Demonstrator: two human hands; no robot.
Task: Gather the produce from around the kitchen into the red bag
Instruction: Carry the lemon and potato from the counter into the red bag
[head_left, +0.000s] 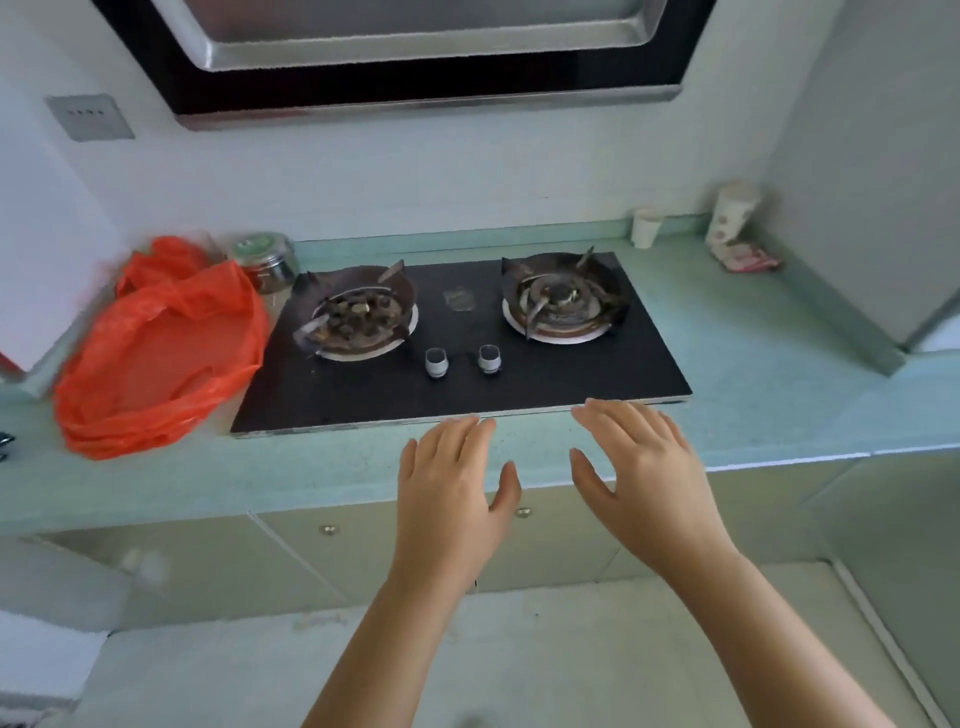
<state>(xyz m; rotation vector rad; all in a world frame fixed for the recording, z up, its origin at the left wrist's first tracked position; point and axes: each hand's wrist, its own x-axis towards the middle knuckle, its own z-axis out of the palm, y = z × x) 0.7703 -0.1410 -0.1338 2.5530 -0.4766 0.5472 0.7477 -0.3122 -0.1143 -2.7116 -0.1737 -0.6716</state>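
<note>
A red plastic bag (156, 353) lies crumpled and open on the pale green counter (311, 467), left of the black gas hob (467, 338). No produce is in view. My left hand (452, 493) hovers palm down over the counter's front edge, fingers apart and holding nothing. My right hand (639, 478) is beside it, also palm down and spread, fingertips near the hob's front rim. Both hands are well to the right of the bag.
The hob has two burners and two knobs (462, 359). A metal jar with a green lid (265, 260) stands behind the bag. A paper cup (645, 227), a taller cup (731, 213) and a pink packet sit at the back right. A range hood hangs above; cabinet doors are below.
</note>
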